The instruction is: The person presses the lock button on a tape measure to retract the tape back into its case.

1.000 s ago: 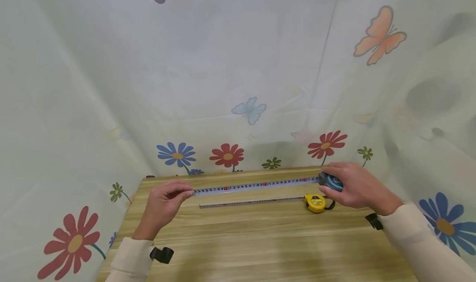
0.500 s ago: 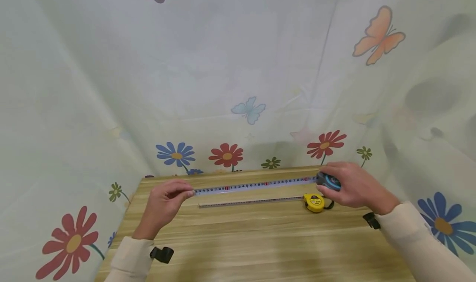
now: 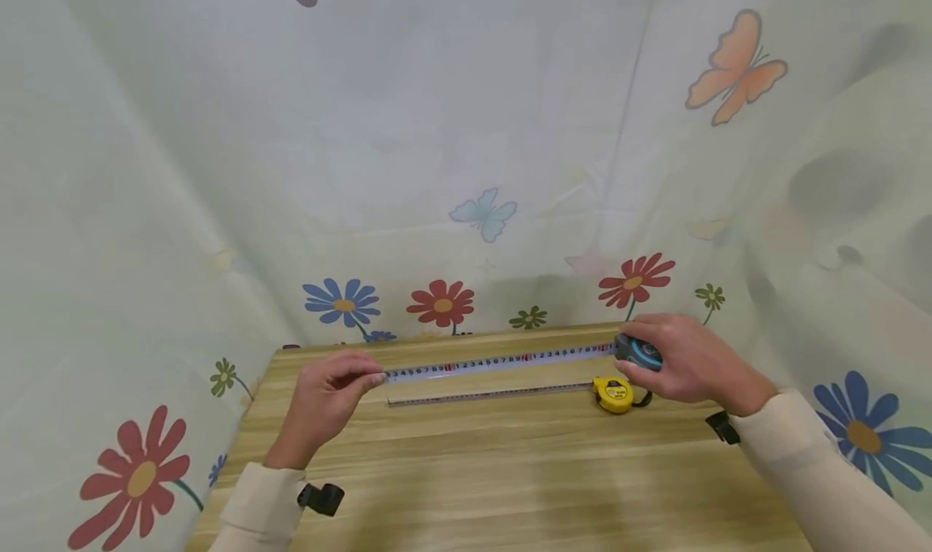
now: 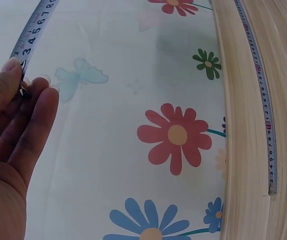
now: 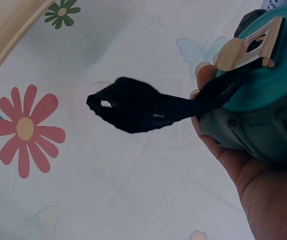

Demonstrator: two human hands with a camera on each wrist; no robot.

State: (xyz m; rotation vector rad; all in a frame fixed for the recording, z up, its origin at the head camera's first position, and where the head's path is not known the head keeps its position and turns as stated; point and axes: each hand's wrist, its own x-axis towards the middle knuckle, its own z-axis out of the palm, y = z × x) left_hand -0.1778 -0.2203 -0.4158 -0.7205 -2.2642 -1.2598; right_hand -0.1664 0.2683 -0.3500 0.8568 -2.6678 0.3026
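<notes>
My left hand (image 3: 329,405) pinches the end of a silver tape blade (image 3: 495,363) between thumb and fingers. In the left wrist view the hooked end of this blade (image 4: 32,35) sits at the thumb tip. The blade runs straight to a blue and dark grey tape measure (image 3: 642,353), which my right hand (image 3: 684,363) grips by its case. A metal belt clip (image 5: 256,47) and black wrist strap (image 5: 136,105) show on the case in the right wrist view. Nearer to me, a yellow tape measure (image 3: 613,394) lies with its blade (image 3: 488,395) drawn out leftward.
The wooden table (image 3: 502,471) carries the yellow tape measure and its blade. A pale cloth (image 3: 466,131) printed with flowers and butterflies rises behind the table edge and along both sides. A black strap mount (image 3: 322,499) sits at my left wrist.
The hands have come slightly closer together, and the stretch of blade between them is a little shorter, with some drawn back into the blue case. The yellow tape measure stays put.
</notes>
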